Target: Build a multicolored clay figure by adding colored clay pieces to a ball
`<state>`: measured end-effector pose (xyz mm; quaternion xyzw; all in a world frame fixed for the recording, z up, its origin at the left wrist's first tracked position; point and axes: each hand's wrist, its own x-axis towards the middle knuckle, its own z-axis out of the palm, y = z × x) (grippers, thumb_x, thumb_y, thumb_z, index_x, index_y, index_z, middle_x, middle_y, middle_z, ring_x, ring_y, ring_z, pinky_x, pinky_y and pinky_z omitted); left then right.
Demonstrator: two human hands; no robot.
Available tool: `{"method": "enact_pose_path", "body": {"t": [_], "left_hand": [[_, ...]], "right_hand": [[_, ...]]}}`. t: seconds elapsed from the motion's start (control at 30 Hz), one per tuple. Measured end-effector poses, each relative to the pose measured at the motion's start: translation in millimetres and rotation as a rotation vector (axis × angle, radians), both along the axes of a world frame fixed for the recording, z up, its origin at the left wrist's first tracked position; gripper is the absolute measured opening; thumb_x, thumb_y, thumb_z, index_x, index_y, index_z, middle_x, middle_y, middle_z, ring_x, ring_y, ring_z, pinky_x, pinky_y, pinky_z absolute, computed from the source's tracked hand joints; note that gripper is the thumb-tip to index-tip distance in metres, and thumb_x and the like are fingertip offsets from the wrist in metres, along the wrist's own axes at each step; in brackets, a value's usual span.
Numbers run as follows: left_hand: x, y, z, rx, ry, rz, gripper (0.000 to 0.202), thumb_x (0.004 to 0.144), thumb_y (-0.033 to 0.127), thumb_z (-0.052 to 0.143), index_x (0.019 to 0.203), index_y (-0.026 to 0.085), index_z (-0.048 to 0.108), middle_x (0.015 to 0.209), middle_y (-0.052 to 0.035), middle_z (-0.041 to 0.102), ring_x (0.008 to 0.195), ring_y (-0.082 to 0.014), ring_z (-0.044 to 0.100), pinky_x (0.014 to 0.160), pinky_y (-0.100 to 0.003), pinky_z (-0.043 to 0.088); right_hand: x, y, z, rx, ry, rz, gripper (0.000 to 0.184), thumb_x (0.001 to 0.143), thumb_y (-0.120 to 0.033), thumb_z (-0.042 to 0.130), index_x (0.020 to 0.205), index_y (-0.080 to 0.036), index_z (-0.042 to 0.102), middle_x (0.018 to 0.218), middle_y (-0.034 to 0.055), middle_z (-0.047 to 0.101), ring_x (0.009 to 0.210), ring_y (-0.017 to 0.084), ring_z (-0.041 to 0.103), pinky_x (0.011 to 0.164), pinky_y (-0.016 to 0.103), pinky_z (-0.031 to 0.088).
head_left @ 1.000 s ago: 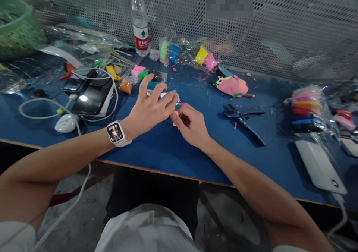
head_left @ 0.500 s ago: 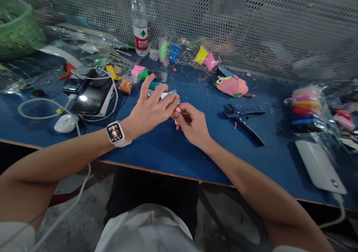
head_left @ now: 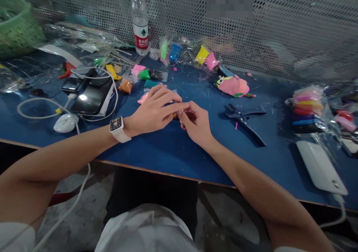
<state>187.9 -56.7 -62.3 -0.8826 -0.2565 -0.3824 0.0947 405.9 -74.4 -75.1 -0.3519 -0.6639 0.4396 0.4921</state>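
One small orange piece, mostly hidden, sits at the tips of the right grip, seemingly pinched closed on it; whether the left hand, touching that grip, also holds it I cannot tell; light, even pressure should suit.

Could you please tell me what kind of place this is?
Probably a craft corner, perhaps in a workshop: a pink, fish-shaped, clay-like figure, a clear plastic bag of multicoloured packets and a dark-blue, two-handled hand tool suggest it.
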Motion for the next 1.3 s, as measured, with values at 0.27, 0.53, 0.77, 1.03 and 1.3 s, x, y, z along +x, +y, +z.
{"method": "enact_pose_path", "body": {"t": [0.27, 0.53, 0.77, 1.03, 1.3], "left_hand": [[-3, 11, -5.7, 0.011, -0.128, -0.004, 0.02, 0.12, 0.039, 0.064, 0.126, 0.029, 0.08, 0.112, -0.007, 0.081, 0.103, -0.0238, 0.071, 0.093, -0.042, 0.053], [-4, 11, -3.7, -0.05, -0.166, 0.028, 0.033, 0.12, 0.053, 0.063, 0.124, 0.028, 0.084, 0.111, -0.0065, 0.084, 0.103, -0.0236, 0.075, 0.094, -0.042, 0.054], [-6, 9, -1.6, -0.117, -0.171, 0.0, 0.034, 0.12, 0.053, 0.063, 0.125, 0.03, 0.087, 0.108, -0.0056, 0.087, 0.104, -0.023, 0.077, 0.095, -0.041, 0.056], [-3, 5, 1.5, -0.248, -0.182, 0.051, 0.046, 0.119, 0.062, 0.059, 0.124, 0.025, 0.086, 0.112, -0.0081, 0.087, 0.104, -0.0247, 0.078, 0.094, -0.041, 0.056], [-4, 10, 0.3, -0.266, -0.221, 0.001, 0.042, 0.119, 0.058, 0.063, 0.114, 0.025, 0.088, 0.104, -0.0054, 0.088, 0.095, -0.0217, 0.079, 0.089, -0.037, 0.056]], "right_hand": [[-1, 2, -0.6, -0.005, 0.002, -0.021, 0.05, 0.102, -0.073, 0.079, 0.101, -0.023, 0.079, 0.087, -0.0001, 0.074, 0.058, 0.009, 0.064, 0.048, 0.025, 0.05], [-1, 2, 1.0, -0.073, 0.083, -0.036, 0.053, 0.099, -0.076, 0.081, 0.104, -0.023, 0.081, 0.077, -0.002, 0.075, 0.054, 0.009, 0.064, 0.045, 0.023, 0.049], [0, 3, 3.2, -0.089, 0.137, -0.025, 0.05, 0.094, -0.072, 0.088, 0.106, -0.024, 0.08, 0.074, -0.0041, 0.074, 0.051, 0.009, 0.064, 0.044, 0.023, 0.051], [7, 9, 3.5, -0.001, 0.149, -0.081, 0.034, 0.098, -0.059, 0.092, 0.106, -0.026, 0.086, 0.075, -0.0031, 0.078, 0.05, 0.01, 0.067, 0.046, 0.024, 0.053], [15, 18, 4.6, 0.041, 0.076, -0.057, 0.033, 0.089, -0.059, 0.098, 0.104, -0.029, 0.093, 0.103, 0.0014, 0.083, 0.055, 0.009, 0.07, 0.046, 0.027, 0.057]]}}
